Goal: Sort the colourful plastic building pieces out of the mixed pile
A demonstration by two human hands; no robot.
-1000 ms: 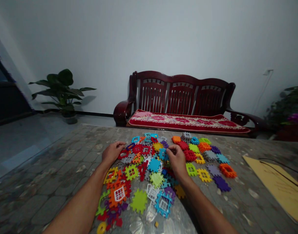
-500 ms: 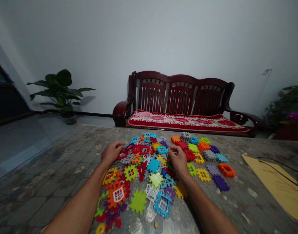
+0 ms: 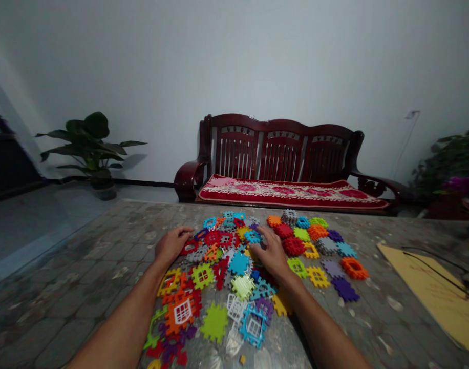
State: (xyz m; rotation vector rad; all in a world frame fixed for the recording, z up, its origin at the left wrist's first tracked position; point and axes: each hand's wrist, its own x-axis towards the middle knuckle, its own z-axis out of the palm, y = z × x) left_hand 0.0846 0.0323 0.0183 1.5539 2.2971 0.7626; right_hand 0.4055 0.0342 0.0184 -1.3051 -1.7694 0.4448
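Note:
A spread of colourful interlocking plastic tiles (image 3: 227, 266) covers the middle of a stone-patterned table (image 3: 84, 266). My left hand (image 3: 171, 245) rests on the left edge of the pile, fingers curled loosely over red and grey tiles, holding nothing I can make out. My right hand (image 3: 272, 251) lies flat on the pile with fingers stretched toward a blue tile (image 3: 253, 237). A tidier group of tiles (image 3: 319, 246) in green, orange, purple and yellow lies just right of my right hand.
A dark red wooden bench (image 3: 280, 164) with a red cushion stands beyond the table. A potted plant (image 3: 89, 148) is at the far left, more plants at the far right. A yellow sheet (image 3: 430, 287) with a dark cord lies on the table's right side.
My right hand has opened from a pinch and now reaches forward-left, flat over the pile by the blue tile. The left hand has stayed put. The view has drifted slightly.

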